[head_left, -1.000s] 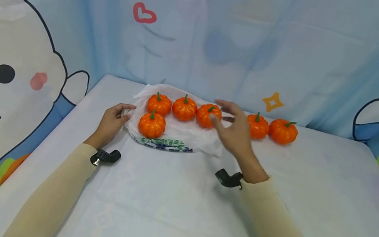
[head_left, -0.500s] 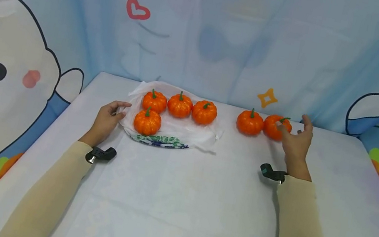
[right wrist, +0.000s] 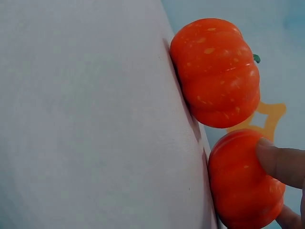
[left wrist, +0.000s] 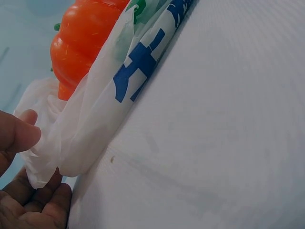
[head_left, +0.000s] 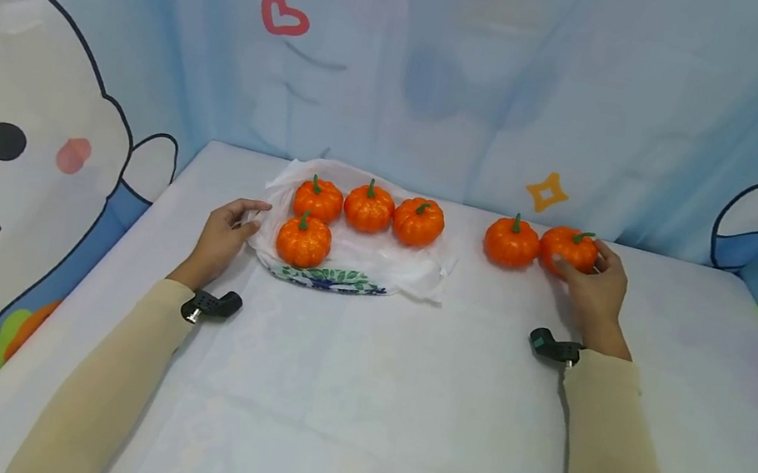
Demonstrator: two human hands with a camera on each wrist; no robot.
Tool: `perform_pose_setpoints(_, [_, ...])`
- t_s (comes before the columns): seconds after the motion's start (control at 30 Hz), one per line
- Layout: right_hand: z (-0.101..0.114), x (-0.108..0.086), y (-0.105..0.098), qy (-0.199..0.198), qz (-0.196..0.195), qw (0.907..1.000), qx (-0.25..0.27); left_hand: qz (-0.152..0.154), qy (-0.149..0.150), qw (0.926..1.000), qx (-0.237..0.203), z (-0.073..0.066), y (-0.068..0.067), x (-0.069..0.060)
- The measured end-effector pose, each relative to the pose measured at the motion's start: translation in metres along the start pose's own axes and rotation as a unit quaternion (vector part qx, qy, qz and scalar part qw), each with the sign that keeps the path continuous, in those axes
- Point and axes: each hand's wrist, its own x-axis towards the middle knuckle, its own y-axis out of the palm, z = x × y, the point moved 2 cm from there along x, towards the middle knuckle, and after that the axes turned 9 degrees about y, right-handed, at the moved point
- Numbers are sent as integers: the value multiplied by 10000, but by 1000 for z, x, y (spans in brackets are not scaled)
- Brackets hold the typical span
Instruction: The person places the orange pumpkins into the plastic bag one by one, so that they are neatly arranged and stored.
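At the far right of the row, my right hand (head_left: 595, 296) grips a small orange pumpkin (head_left: 566, 248), its thumb (right wrist: 281, 162) on the near side and fingers round the back. Just left of it stands another pumpkin (head_left: 511, 241) with a green stem; the right wrist view shows both close together on the table. My left hand (head_left: 220, 242) holds the left edge of a white plastic bag (head_left: 374, 265), which lies between thumb (left wrist: 21, 133) and fingers in the left wrist view. Several more pumpkins (head_left: 418, 222) sit on the bag, three along the back and one (head_left: 303, 241) in front.
A white cloth covers the table (head_left: 365, 403). Behind it hangs a light blue curtain (head_left: 454, 72) with cartoon prints, close to the back row of pumpkins. The bag's front edge carries a green and blue print (head_left: 329, 278).
My right hand has moved from beside the bag's pumpkins rightward to the farthest pumpkin and closed round it. My left hand stays at the bag's left edge.
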Motion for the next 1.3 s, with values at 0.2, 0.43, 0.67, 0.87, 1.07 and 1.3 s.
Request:
perform_pose_setpoints(0.2, [8, 0, 0, 349, -236, 9986, 320, 6, 77, 9999, 132, 1, -3, -1])
perform_pose_setpoints(0.43, [59, -38, 18, -507, -133, 9860, 1585, -66, 61, 9998, 156, 3, -10, -3])
perform_pose_setpoints(0.67, [99, -119, 94, -2056, 1384, 9611, 1215, -101, 32, 9999, 12, 3, -10, -3])
perform_pose_setpoints(0.87, [92, -152, 165, -2342, 2437, 9410, -141, -44, 82, 9998, -159, 5, -5, -2])
perform_pose_setpoints(1.07, [87, -150, 193, -2165, 2570, 9403, -543, -17, 59, 9998, -180, 5, 0, -3])
perform_pose_setpoints(1.3, [86, -146, 199, -2088, 2606, 9385, -880, 28, -12, 10000, -18, 3, 4, -3])
